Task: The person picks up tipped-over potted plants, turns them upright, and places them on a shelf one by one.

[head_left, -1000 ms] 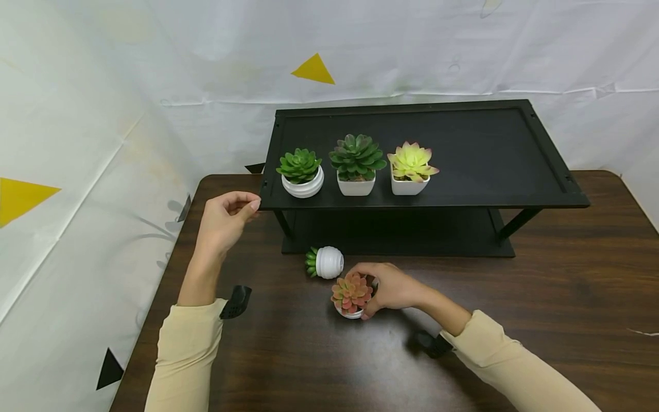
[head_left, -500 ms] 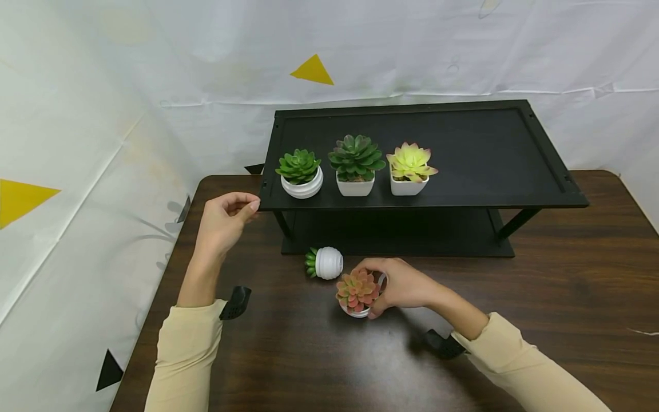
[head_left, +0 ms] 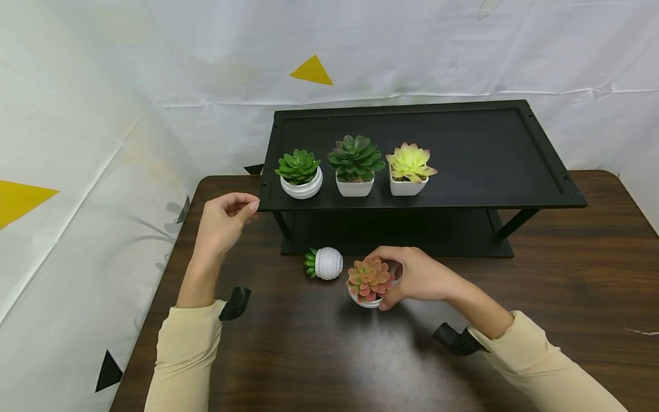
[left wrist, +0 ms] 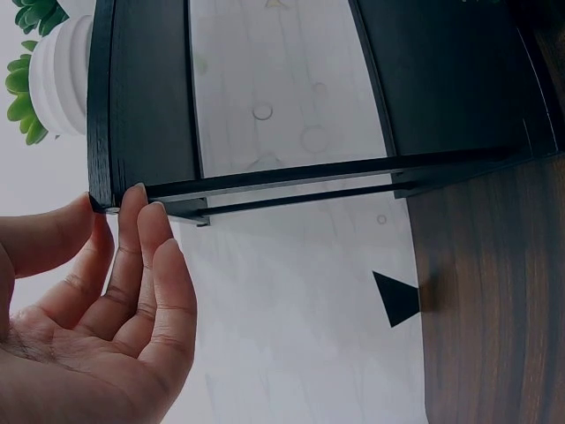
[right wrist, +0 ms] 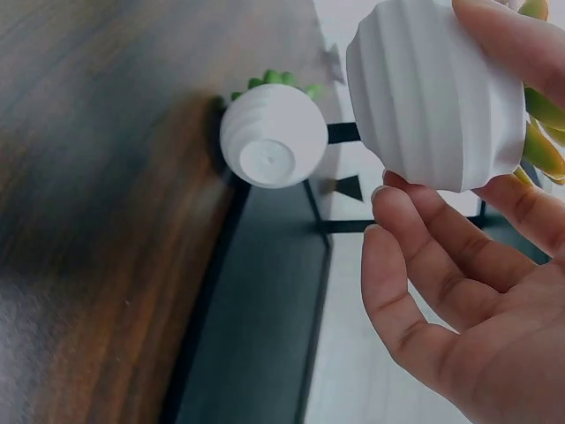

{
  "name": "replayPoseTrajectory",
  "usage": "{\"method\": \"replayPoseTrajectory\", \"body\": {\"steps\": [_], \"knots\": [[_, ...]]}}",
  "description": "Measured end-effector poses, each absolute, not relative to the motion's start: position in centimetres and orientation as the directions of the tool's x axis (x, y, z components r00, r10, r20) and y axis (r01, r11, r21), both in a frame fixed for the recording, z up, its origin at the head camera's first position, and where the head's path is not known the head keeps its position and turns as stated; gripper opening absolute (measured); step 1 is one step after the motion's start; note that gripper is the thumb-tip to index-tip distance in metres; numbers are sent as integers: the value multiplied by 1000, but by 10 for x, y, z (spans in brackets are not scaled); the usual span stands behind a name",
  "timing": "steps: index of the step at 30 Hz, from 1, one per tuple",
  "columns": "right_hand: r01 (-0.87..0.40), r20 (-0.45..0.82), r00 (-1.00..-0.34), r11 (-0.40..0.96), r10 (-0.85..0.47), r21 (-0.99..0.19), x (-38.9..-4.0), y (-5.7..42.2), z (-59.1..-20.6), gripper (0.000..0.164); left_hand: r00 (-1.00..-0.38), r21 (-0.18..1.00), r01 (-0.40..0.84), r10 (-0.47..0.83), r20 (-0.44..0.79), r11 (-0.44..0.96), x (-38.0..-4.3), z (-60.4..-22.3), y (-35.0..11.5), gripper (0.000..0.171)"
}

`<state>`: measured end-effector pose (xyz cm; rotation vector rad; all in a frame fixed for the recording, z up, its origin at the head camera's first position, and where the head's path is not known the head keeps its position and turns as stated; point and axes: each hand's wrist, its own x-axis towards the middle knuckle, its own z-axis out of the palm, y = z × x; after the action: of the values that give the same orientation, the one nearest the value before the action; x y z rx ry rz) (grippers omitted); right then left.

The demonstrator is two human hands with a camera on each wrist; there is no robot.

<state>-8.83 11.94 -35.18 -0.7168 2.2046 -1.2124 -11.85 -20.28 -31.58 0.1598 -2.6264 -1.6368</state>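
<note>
My right hand (head_left: 424, 276) grips a potted succulent (head_left: 369, 278) with orange-red leaves by its white pot. In the right wrist view, thumb and fingers hold the ribbed pot (right wrist: 441, 97) from opposite sides, raised off the table. My left hand (head_left: 220, 224) pinches the front left corner of the black two-tier shelf (head_left: 484, 151), thumb and fingertips at its edge in the left wrist view. A small green succulent in a white pot (head_left: 328, 263) lies on its side before the shelf, its leaves pointing left.
On the top tier stand a green succulent (head_left: 301, 176), a dark green one (head_left: 356, 166) and a yellow-green one (head_left: 409, 169), all in white pots. The shelf's lower tier (head_left: 391, 232) sits close over the brown table (head_left: 288, 355). White sheeting (head_left: 216, 57) hangs behind and at left.
My right hand has carried the orange-red succulent to the right and up off the table, toward the shelf's front. The left hand stays at the shelf corner.
</note>
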Motion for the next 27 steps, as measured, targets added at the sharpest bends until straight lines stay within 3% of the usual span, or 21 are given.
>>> {"method": "replayPoseTrajectory", "body": {"steps": [27], "knots": [[-111, -187, -827, 481, -530, -870, -95, 162, -292, 67, -993, 896, -81, -114, -34, 437, -118, -315, -203, 24]]}}
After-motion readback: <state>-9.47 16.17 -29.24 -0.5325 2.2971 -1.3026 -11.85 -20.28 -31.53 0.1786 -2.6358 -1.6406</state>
